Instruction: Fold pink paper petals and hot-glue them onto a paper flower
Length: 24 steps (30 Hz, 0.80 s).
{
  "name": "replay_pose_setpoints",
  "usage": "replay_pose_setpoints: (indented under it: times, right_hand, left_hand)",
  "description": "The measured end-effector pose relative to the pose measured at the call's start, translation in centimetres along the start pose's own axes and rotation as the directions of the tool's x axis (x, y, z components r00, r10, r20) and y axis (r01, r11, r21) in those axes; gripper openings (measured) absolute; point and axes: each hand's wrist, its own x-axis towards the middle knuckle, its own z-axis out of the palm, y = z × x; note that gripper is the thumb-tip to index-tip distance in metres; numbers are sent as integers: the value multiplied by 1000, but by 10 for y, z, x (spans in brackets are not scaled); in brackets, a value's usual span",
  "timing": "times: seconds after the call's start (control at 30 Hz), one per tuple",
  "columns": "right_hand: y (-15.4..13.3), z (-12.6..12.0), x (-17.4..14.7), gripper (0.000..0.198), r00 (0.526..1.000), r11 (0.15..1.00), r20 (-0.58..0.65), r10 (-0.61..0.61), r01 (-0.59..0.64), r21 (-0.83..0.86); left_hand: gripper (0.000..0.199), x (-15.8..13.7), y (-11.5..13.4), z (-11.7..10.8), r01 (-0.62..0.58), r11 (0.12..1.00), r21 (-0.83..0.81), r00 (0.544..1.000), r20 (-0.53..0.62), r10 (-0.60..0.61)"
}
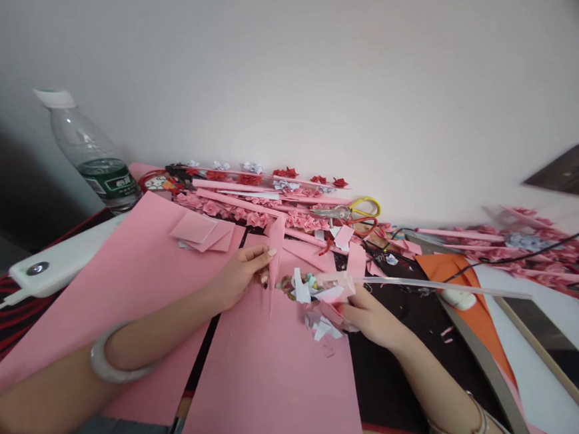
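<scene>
My left hand pinches a narrow folded piece of pink paper that stands upright between thumb and fingers. Facing it, my right hand is closed around what looks like a glue gun, largely covered by white and pink paper scraps. A long clear glue stick runs out of its back to the right. The gun's front end points left, close to the folded paper; whether they touch I cannot tell. Beneath both hands lies a large pink sheet.
Another pink sheet bears small pink paper squares. A water bottle and a white power bank stand at left. Paper flowers and scissors lie along the wall. At right are orange paper and a phone-like dark panel.
</scene>
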Motion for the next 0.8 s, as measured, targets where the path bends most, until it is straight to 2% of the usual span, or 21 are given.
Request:
replay_pose_setpoints:
  times: [0.27, 0.6, 0.8]
  right_hand:
    - [-2, 1, -1, 29, 1000, 1000, -1, 16, -16, 0]
    - [-2, 2, -2, 35, 998, 998, 12, 56, -56, 8]
    - [2, -1, -2, 25, 997, 997, 19, 78, -78, -9]
  left_hand:
    - [29, -1, 3, 3, 22, 998, -60, 999, -40, -24]
    - [29, 0, 0, 0, -2, 997, -71, 999, -44, -1]
    - [30, 1, 0, -1, -19, 995, -98, 999, -52, 14]
